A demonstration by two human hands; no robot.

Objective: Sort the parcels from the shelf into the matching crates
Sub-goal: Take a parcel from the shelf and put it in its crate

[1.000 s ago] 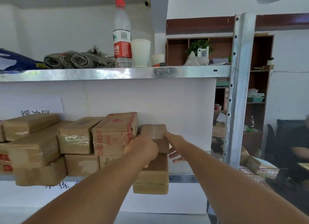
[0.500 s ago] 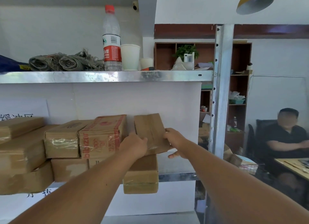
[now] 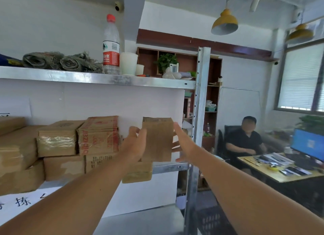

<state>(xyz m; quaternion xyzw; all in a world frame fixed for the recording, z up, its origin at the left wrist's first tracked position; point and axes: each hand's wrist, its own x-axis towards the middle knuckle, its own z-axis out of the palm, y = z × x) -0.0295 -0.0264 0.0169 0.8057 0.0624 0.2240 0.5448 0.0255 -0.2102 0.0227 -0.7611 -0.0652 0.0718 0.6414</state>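
**Grip on both flanks of the parcel, clear of the shelf**

Clamped between two palms: left hand (image 3: 135, 145) flat on the near-left face of the brown parcel (image 3: 158, 140), right hand (image 3: 184, 143) on the opposite side, fingers spread rather than curled. Held upright in the air, in front of the shelf (image 3: 168, 167) edge, just right of the red-printed box (image 3: 99, 135) and above the taped parcel (image 3: 137, 173) at the ledge.

To do it well: press evenly from both sides, since open palms on smooth cardboard can slip. Better to slide some fingers under the bottom edge before turning away. Keep upright and draw straight back, clear of the steel upright (image 3: 201, 97). Read the label before choosing a crate; none legible from here. Dark crate (image 3: 213, 220) visible low on the floor, likely one destination.
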